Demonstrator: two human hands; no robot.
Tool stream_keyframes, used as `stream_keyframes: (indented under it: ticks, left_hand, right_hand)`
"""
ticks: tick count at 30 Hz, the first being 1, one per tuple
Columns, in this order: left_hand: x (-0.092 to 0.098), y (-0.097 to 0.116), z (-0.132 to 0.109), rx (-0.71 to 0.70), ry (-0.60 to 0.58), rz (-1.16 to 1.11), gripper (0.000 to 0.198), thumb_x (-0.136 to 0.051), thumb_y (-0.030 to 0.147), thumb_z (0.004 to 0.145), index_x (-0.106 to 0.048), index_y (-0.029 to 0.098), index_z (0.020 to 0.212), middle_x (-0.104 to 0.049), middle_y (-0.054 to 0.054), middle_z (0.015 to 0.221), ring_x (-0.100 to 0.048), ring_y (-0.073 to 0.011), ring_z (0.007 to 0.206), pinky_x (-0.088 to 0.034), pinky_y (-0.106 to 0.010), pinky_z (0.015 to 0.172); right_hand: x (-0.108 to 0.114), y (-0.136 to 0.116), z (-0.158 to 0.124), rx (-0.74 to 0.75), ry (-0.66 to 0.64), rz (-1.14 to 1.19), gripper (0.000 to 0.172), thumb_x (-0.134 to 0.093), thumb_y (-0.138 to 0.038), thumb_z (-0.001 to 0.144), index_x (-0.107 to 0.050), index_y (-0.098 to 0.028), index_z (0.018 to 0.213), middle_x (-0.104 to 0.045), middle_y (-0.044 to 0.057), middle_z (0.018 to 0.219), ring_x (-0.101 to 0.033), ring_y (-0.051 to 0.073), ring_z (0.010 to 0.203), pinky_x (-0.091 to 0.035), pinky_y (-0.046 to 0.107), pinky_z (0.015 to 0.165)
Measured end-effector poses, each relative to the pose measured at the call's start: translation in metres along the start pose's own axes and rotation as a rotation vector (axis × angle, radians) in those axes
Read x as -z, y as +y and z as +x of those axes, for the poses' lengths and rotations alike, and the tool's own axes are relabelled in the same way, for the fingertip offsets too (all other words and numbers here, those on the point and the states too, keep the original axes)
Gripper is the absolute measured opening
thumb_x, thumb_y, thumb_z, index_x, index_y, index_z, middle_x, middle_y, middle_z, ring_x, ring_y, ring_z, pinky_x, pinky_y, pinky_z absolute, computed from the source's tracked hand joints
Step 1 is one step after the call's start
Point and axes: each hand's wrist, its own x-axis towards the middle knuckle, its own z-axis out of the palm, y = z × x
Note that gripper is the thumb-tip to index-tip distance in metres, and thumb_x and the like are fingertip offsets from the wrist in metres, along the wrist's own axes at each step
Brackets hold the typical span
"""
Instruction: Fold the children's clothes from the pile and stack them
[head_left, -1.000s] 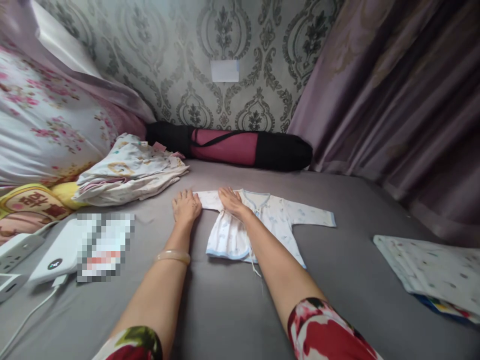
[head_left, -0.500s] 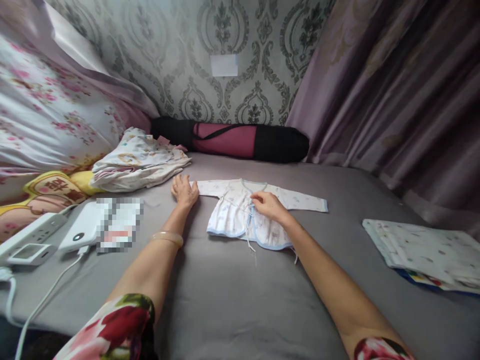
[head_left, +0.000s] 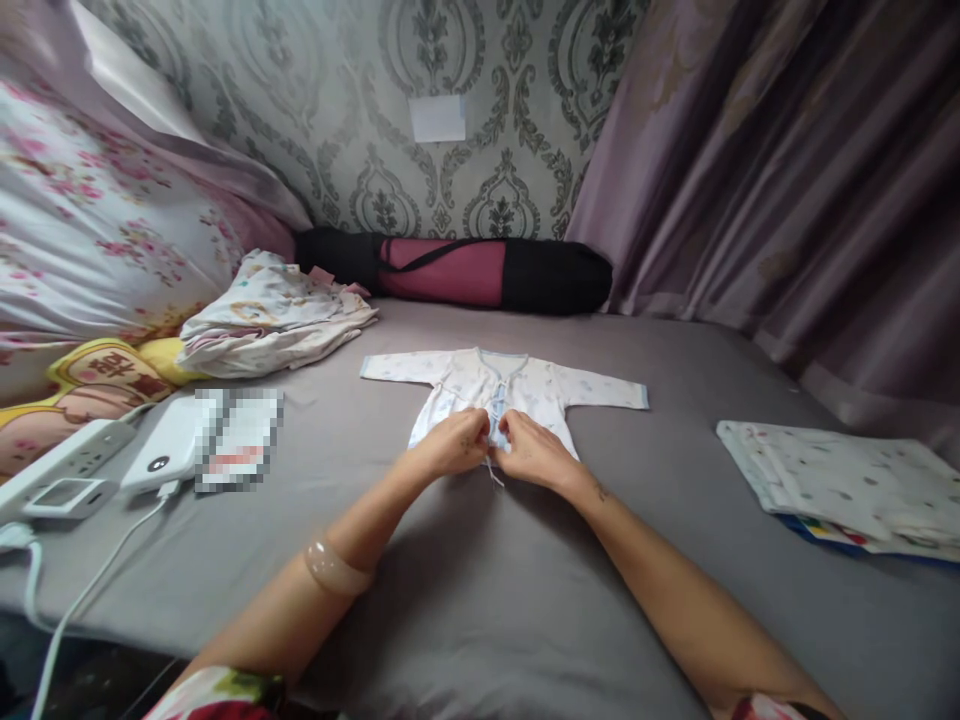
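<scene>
A small white baby shirt [head_left: 517, 377] with pale blue edging and a faint print lies face up on the grey sheet, both sleeves spread sideways. My left hand [head_left: 459, 440] is closed at the lower middle of its front, fingers pinching the cloth or ties near the blue-edged opening. Close beside it, my right hand [head_left: 529, 445] pinches at the other side of the same opening. My knuckles hide exactly what is between the fingertips. Below the hands, a thin white tie [head_left: 495, 476] hangs onto the sheet. The hands cover part of the shirt's hem.
Crumpled printed cloths [head_left: 277, 315] lie at left, near a yellow cushion [head_left: 112, 375]. A power strip [head_left: 82, 455] and a white power bank [head_left: 172, 440] with a cable sit in front. Folded cloth [head_left: 840, 480] lies right. A black and maroon long bag [head_left: 450, 272] rests against the wall.
My left hand has left the left sleeve's cuff and come to the shirt's front. My right hand has moved down the opening, beside the left. The view has shifted slightly.
</scene>
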Motion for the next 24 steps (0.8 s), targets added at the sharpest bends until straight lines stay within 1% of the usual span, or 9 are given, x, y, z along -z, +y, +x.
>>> stream_keyframes:
  ticks: [2,4,6,8,11,15,19,22,24]
  left_hand:
    - [-0.012,-0.003,-0.003,0.035,0.07,0.037,0.016,-0.05,0.013,0.072,-0.056,0.017,0.086,-0.059,-0.004,0.082,-0.056,-0.017,0.076,-0.043,-0.027,0.069]
    - [-0.02,-0.006,-0.005,0.102,0.15,0.033,0.012,-0.054,0.024,0.078,-0.054,0.018,0.088,-0.056,-0.004,0.084,-0.055,-0.0175,0.076,-0.045,-0.029,0.07]
    - [-0.024,-0.006,-0.007,0.174,0.232,0.029,0.021,-0.055,0.036,0.081,-0.054,0.017,0.09,-0.053,-0.005,0.089,-0.054,-0.0175,0.075,-0.046,-0.031,0.073]
    - [-0.027,-0.003,-0.007,0.222,0.263,0.03,0.026,-0.058,0.04,0.081,-0.055,0.016,0.09,-0.051,-0.006,0.093,-0.054,-0.0168,0.075,-0.047,-0.032,0.076]
    - [-0.029,0.002,-0.006,0.263,0.259,0.025,0.019,-0.061,0.033,0.08,-0.058,0.015,0.087,-0.05,-0.007,0.093,-0.054,-0.0156,0.074,-0.047,-0.031,0.078]
    - [-0.027,0.001,0.0,0.308,0.267,-0.017,0.008,-0.059,0.023,0.078,-0.063,0.015,0.078,-0.052,-0.005,0.086,-0.055,-0.0153,0.076,-0.046,-0.028,0.078]
    - [-0.019,-0.002,0.005,0.364,0.18,-0.084,0.015,-0.057,0.023,0.075,-0.068,0.013,0.074,-0.057,-0.004,0.081,-0.054,-0.0135,0.069,-0.044,-0.024,0.068]
    - [-0.01,0.002,0.007,0.409,0.101,-0.104,0.017,-0.057,0.024,0.074,-0.069,0.013,0.073,-0.058,-0.002,0.067,-0.053,-0.0139,0.065,-0.04,-0.023,0.061]
    - [-0.003,0.006,0.009,0.45,0.069,-0.114,0.017,-0.056,0.023,0.074,-0.069,0.013,0.071,-0.057,-0.001,0.059,-0.054,-0.0143,0.062,-0.038,-0.023,0.058]
  right_hand:
    - [-0.002,-0.003,-0.004,-0.004,0.016,-0.042,0.03,-0.053,-0.033,0.081,-0.051,-0.017,0.106,-0.06,0.011,0.109,-0.059,0.022,0.092,-0.038,0.029,0.072]
    - [-0.002,-0.005,-0.006,0.001,0.023,-0.069,0.03,-0.05,-0.031,0.082,-0.049,-0.016,0.108,-0.059,0.013,0.111,-0.059,0.024,0.096,-0.039,0.03,0.074]
    - [-0.002,-0.006,-0.007,-0.002,0.018,-0.099,0.028,-0.047,-0.027,0.083,-0.048,-0.015,0.108,-0.059,0.014,0.11,-0.059,0.025,0.096,-0.039,0.031,0.074]
    - [0.0,-0.008,-0.008,-0.018,0.008,-0.139,0.027,-0.046,-0.022,0.083,-0.049,-0.014,0.108,-0.06,0.015,0.109,-0.06,0.025,0.096,-0.039,0.031,0.074]
    - [0.003,-0.011,-0.011,-0.05,-0.003,-0.186,0.025,-0.046,-0.02,0.084,-0.05,-0.012,0.107,-0.061,0.016,0.107,-0.061,0.026,0.095,-0.039,0.032,0.074]
    - [0.006,-0.008,-0.011,-0.06,-0.053,-0.172,0.024,-0.048,-0.025,0.087,-0.052,-0.013,0.106,-0.062,0.015,0.107,-0.06,0.025,0.097,-0.039,0.031,0.076]
    - [0.005,0.002,-0.005,-0.039,-0.071,-0.133,0.019,-0.049,-0.026,0.086,-0.055,-0.016,0.101,-0.064,0.011,0.102,-0.06,0.023,0.095,-0.037,0.029,0.076]
    - [0.005,0.006,-0.002,-0.034,-0.07,-0.116,0.016,-0.048,-0.025,0.086,-0.056,-0.018,0.098,-0.064,0.009,0.098,-0.059,0.02,0.091,-0.036,0.027,0.073]
    - [0.004,0.007,-0.002,-0.037,-0.07,-0.111,0.016,-0.048,-0.025,0.086,-0.056,-0.018,0.097,-0.064,0.008,0.097,-0.059,0.019,0.089,-0.035,0.026,0.072]
